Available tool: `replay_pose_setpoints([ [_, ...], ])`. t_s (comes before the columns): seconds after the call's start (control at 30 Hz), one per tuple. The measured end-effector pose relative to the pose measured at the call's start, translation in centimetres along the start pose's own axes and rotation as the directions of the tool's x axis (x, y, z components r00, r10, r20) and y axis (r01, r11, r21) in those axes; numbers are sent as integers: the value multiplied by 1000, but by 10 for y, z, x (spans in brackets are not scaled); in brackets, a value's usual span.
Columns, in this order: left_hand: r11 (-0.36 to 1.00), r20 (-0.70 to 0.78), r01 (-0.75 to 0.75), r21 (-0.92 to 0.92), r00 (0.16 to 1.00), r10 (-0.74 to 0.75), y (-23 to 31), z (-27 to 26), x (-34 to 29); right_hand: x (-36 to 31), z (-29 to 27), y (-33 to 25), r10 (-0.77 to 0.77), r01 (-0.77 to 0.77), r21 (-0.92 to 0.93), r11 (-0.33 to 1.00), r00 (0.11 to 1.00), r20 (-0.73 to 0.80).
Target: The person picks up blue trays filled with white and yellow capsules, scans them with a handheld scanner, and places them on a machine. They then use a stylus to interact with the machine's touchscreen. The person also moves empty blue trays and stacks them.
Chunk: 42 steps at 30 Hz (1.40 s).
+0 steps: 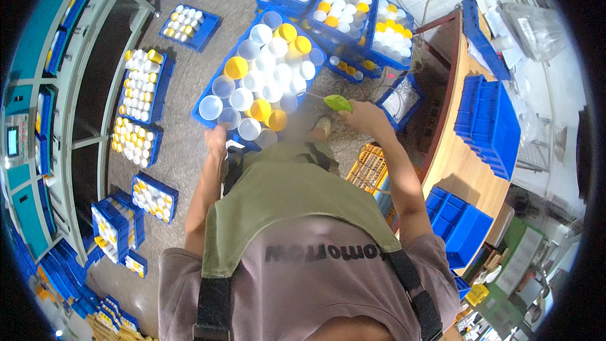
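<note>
In front of me is a blue crate [201, 96] filled with rows of round cups, white, translucent and yellow; it tilts toward me. My left hand [216, 139] is closed on its near left corner, with the fingertips partly hidden by the edge. A bright green air blow gun [339, 103], with a thin nozzle pointing at the cups, is in my right hand [366, 118]. The right fingers wrap round its handle, just off the crate's right side. A white tag [235, 145] shows below the crate's near edge.
Stacked blue crates of cups [343, 9] stand beyond. More filled crates [140, 86] line the floor at left beside teal-fronted machines [41, 44]. At right, a wooden bench [464, 177] carries blue bins [486, 123]; a yellow basket [366, 167] sits below.
</note>
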<state>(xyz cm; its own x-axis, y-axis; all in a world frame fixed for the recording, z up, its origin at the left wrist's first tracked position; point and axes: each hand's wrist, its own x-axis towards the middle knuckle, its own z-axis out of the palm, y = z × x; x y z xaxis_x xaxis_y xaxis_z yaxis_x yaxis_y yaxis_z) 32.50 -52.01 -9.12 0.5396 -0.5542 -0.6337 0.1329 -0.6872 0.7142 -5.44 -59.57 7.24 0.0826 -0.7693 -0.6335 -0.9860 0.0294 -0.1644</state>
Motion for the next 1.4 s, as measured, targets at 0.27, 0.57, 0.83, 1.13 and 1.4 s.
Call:
replay_pose_setpoints([
  [0.27,991,-76,129,35,989,-126,-5,12,27,-41,14,-39,-193,205,-68,976,969,153],
  [0.57,984,-118,161,72,981,-151,-25,19,48,-58,-2,-54,-221,223,-87,971,975,35],
  [0.83,956,-154,85,279,987,-42,12,16,-3,-45,-17,-76,-221,212,-87,974,967,-125],
  [1.13,972,-7,-92,217,995,96,8,14,-4,34,-41,-38,-50,40,-37,999,932,-360],
  [1.4,945,-40,-49,324,997,66,22,24,-11,12,-58,-27,-219,216,-41,976,964,-151],
])
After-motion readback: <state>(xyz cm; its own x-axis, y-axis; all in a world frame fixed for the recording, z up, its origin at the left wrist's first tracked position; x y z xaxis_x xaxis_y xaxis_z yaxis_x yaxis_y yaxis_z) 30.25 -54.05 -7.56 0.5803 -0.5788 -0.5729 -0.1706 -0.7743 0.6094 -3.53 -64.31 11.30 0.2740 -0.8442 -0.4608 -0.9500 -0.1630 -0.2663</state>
